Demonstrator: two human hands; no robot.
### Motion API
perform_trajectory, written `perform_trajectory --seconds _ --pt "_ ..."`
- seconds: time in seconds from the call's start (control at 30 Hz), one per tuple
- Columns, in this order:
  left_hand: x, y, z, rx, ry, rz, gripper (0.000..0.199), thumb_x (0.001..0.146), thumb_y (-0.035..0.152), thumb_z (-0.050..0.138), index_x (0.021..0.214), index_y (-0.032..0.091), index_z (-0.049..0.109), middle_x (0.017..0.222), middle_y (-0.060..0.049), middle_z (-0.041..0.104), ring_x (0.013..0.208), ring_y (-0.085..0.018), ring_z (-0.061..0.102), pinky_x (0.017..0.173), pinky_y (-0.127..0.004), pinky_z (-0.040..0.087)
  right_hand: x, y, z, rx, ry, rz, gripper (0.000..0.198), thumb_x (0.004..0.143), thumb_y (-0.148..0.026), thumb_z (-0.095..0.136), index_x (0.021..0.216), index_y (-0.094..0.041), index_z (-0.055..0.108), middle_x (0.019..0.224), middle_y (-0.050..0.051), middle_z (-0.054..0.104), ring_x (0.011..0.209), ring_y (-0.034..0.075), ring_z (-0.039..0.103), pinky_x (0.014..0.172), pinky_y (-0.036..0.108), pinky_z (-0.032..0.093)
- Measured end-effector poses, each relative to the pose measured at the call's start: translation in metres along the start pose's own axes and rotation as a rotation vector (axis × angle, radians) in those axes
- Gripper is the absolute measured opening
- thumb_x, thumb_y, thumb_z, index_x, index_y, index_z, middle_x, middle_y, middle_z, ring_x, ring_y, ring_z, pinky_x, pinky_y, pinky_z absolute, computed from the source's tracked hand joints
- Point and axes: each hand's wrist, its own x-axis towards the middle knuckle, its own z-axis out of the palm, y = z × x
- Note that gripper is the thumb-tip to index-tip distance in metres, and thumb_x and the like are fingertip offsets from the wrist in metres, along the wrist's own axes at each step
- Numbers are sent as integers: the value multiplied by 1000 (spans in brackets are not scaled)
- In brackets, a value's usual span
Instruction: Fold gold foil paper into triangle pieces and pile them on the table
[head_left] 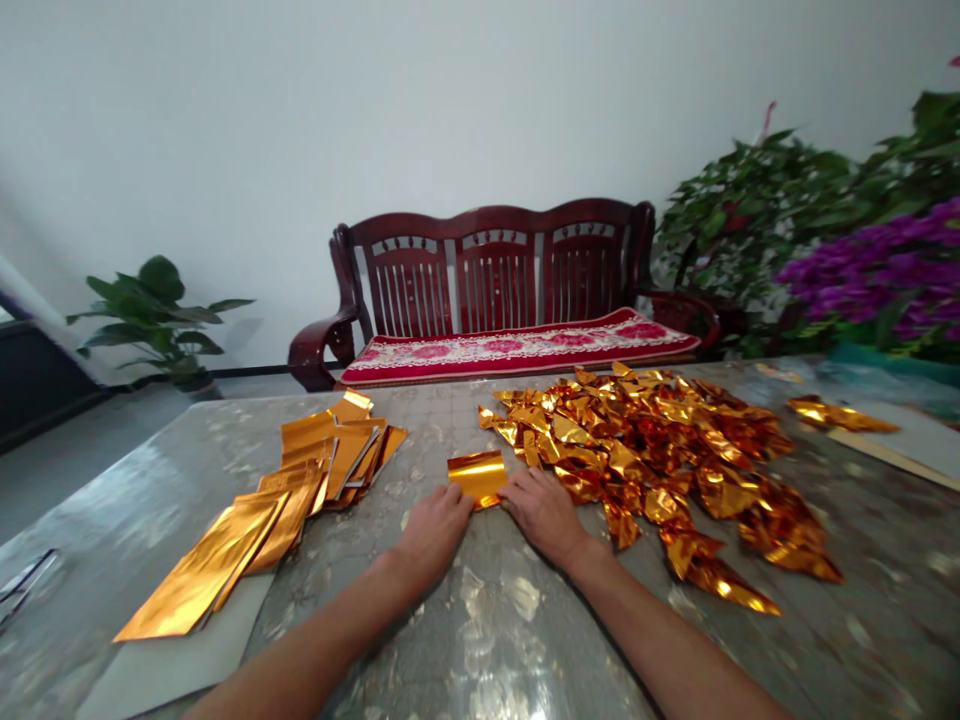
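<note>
A small sheet of shiny gold foil paper [478,474] lies on the table between my two hands, its near edge bent or rolled up. My left hand [436,522] grips the sheet's near left corner with its fingers closed. At the near right corner, my right hand [543,512] pinches the same sheet, fingers curled. Both thumbs are mostly hidden. Left of my hands lies a fanned stack of flat gold foil sheets [206,562]. To the right spreads a large heap of folded gold foil pieces [652,430], pointed at their ends, close to my right hand.
The table [480,640] has a glossy patterned cover. A grey-white sheet [184,640] lies under the stack. At right are a pale board [900,450] and clear plastic. Beyond stand a wooden bench [495,270], a potted plant [161,320] and purple flowers [885,265].
</note>
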Motion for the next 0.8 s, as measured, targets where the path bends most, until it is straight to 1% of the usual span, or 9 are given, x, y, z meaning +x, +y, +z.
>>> perform_trajectory --seconds 0.17,0.27,0.33,0.43,0.5,0.57,0.63,0.7,0.8 --pt "8 -1 2 8 40 -18 18 92 12 51 98 18 67 97 -9 66 94 -25 62 80 -36 49 3 2 3 4 14 15 19 97 -24 57 86 -20 71 91 5 67 90 21 57 75 30 40" --pt "8 -3 2 -7 69 -24 21 95 15 49 98 19 69 95 -9 67 92 -24 62 82 -36 48 2 6 2 87 13 27 15 96 -28 59 98 -22 72 97 5 68 92 20 57 80 31 42" --pt "7 -6 3 -15 84 -28 22 97 18 47 98 20 69 95 -8 68 92 -23 63 83 -36 47 1 9 2 135 19 39 19 93 -31 64 108 -22 71 103 5 69 96 21 58 83 32 43" --pt "4 -9 6 -71 151 -43 25 99 24 45 98 21 70 94 -7 70 92 -23 64 84 -36 47 1 11 3 193 27 50 15 91 -28 66 104 -23 73 102 5 71 97 21 59 85 32 44" --pt "2 -10 8 -203 260 -72 25 99 26 46 97 21 70 92 -6 71 91 -22 65 84 -35 47 2 11 3 256 49 65 13 94 -25 62 97 -23 74 95 4 72 93 20 61 84 31 44" --pt "0 -9 10 -415 379 -121 23 98 27 48 96 21 70 91 -5 72 88 -19 66 82 -32 48 3 10 1 347 85 91 15 95 -25 59 94 -22 74 88 3 72 88 18 62 81 30 45" --pt "-1 -8 9 -625 460 -202 20 94 27 51 96 21 71 87 -3 71 80 -17 65 77 -29 49 3 8 -2 440 129 120 16 95 -25 58 91 -22 73 85 2 71 85 18 62 78 29 46" --pt "-1 -7 7 -794 493 -298 20 88 29 58 101 20 71 76 1 67 69 -15 61 69 -26 49 3 6 -4 518 179 142 17 94 -25 56 90 -22 73 85 2 70 86 18 63 78 30 47" --pt "0 -3 4 -975 478 -406 33 78 33 66 107 17 69 60 6 54 56 -12 53 57 -23 43 3 4 -6 603 232 137 19 94 -24 53 93 -23 72 90 4 70 90 19 63 82 32 49"
